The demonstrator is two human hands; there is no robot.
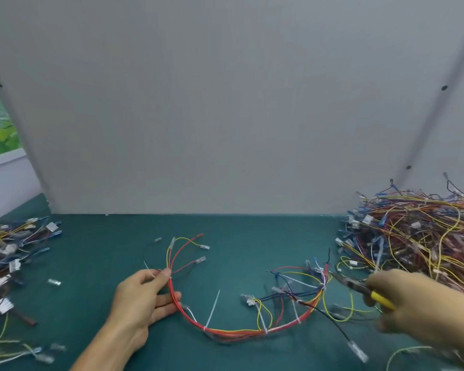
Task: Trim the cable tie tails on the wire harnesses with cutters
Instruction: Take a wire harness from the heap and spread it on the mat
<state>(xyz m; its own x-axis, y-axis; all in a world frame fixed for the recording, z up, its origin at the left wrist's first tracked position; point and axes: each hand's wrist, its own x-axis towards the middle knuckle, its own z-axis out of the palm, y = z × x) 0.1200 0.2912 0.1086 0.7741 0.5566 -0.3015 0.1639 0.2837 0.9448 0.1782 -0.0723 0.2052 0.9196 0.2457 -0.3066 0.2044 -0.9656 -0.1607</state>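
Left hand: the left hand (145, 298) lies near the front edge of the surface, a little left of the middle. Its thumb and forefinger pinch one end of the harness and the other fingers rest along the red wires.
Harness: the thin curved wire harness of red, yellow and white wires (236, 332) lies in an arc along the front edge of the dark green surface (252, 236), from the left hand toward the right side.
Reason for the hold: it seems the left hand pins this end so that the harness does not slide when a tail is cut.
Cable tie tails: the white plastic cable tie tails (212, 307) stand out from the harness at several places; they look not yet trimmed.
Right hand: the right hand (413, 303), blurred, is closed around the yellow handles of the cutters near the right edge.
Cutters: the small metal cutters with yellow handles (354, 286) point left, with the tips just beside the right end of the harness. It cannot be told if the blades are apart.
Likely step: bringing the cutters to the nearest tail.
Right pile: a big heap of mixed coloured wire harnesses (413, 231) fills the far right corner.
Left pile: a smaller heap of harnesses with white connectors (8, 250) lies at the left edge.
Containers: no box, tray or bin is seen; both heaps lie loose on the surface, probably one of work to do and one of finished work.
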